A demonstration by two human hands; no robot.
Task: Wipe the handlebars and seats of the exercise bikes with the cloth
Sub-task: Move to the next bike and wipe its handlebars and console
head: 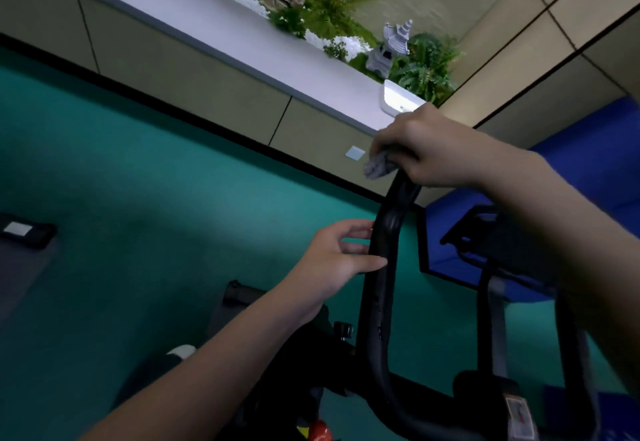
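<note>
A black exercise-bike handlebar (379,288) rises from the bottom middle of the view toward the upper right. My right hand (429,149) grips a grey cloth (379,165) wrapped over the bar's top end; only a corner of the cloth shows under my fingers. My left hand (337,258) sits lower on the same bar's left side, thumb and fingers loosely against it, not closed round it. The bar's right branch (568,354) is partly behind my right forearm. No seat is in view.
Teal floor (138,198) spreads to the left, with a blue mat (588,163) at right. A low beige wall carries a white ledge (194,21) with ferns, pebbles and a stone pagoda (391,47). A dark object (24,232) lies at far left.
</note>
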